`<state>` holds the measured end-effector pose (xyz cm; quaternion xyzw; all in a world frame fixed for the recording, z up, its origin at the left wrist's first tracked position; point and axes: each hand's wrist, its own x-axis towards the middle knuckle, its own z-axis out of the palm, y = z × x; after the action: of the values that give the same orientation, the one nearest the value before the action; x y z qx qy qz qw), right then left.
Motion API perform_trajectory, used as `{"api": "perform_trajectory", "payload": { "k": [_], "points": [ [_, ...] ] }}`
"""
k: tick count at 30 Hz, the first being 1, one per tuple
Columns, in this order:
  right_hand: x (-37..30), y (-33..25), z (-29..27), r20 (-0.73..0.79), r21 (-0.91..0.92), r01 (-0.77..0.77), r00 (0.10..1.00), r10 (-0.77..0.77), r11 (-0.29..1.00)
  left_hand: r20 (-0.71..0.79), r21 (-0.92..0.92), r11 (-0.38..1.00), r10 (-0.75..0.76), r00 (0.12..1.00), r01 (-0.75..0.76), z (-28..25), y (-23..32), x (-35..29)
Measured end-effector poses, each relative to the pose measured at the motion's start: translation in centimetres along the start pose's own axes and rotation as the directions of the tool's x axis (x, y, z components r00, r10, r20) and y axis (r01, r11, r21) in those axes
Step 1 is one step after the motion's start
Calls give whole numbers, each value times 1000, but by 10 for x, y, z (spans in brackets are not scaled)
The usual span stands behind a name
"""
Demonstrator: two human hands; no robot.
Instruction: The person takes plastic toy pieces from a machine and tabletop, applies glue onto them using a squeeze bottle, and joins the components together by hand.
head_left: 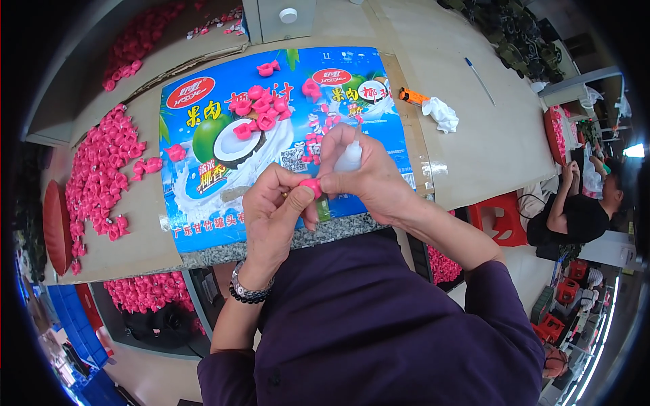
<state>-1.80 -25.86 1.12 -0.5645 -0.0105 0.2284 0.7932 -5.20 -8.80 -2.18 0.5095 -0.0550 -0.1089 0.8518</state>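
Fingertips of my left hand [274, 206] pinch a small rounded pink plastic piece [311, 187] above the cardboard's near edge. From the other side, the thumb of my right hand [372, 179] presses against that same piece. A small translucent white squeeze bottle [349, 158] is tucked in the curl of my right fingers. Beyond my hands, several loose pink pieces [265, 120] lie heaped on the blue printed cardboard [271, 68]. Tiny pink and white parts [314, 141] are scattered just past my right hand, partly covered by it.
A large pile of pink pieces [101, 172] spreads at the left, beside a red tray [57, 227]. Right of the cardboard lie an orange lighter [412, 96], a crumpled tissue [441, 115] and a pen [479, 80]. Another person [575, 210] sits at the far right.
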Motion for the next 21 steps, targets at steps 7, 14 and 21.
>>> {"api": "perform_trajectory", "payload": {
  "k": [7, 14, 21],
  "points": [
    [4, 14, 4, -63, 37, 106, 993, -104, 994, -109, 332, 935, 168, 980, -124, 6, -1, -2],
    [6, 21, 3, -97, 33, 148, 985, -144, 988, -142, 434, 884, 257, 956, -174, 9, -5, -1],
    [12, 12, 3, -32, -43, 134, 990, -135, 990, -123, 409, 900, 215, 969, -148, 0, 5, -1]
  ]
}}
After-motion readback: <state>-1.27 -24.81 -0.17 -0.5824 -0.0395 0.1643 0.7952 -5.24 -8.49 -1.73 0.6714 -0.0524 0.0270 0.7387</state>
